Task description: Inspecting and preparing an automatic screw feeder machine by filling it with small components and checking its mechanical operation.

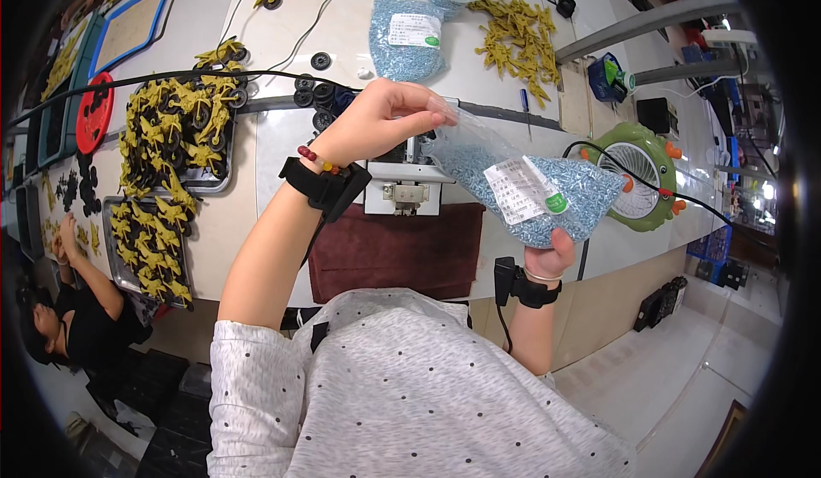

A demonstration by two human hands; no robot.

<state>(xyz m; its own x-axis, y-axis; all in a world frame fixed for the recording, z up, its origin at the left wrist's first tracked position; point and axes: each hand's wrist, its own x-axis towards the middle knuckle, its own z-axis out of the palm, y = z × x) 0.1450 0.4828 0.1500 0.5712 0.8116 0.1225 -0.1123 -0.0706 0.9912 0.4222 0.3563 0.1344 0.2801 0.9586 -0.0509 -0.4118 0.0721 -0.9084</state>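
A clear plastic bag of small bluish-silver screws (590,196) hangs tilted in front of me, with a white label and a green sticker on it. My left hand (389,123) is closed, pinching the bag's loose top corner between thumb and fingers. Under the bag's lower right end, my right hand (549,257) grips it from below, its fingers partly hidden by the bag. Behind the bag's left part stands a small white machine (404,189), partly covered by my left hand and the bag. A dark red cloth (389,251) lies in front of that machine.
Two more screw bags (398,55) lie at the back, beside a pile of yellow plastic parts (522,42). A screwdriver (526,106) and a green fan (637,174) are to the right. Trays of yellow toy motorcycles (175,123) stand left, near a co-worker (94,307). Black wheels (321,96) sit behind my wrist.
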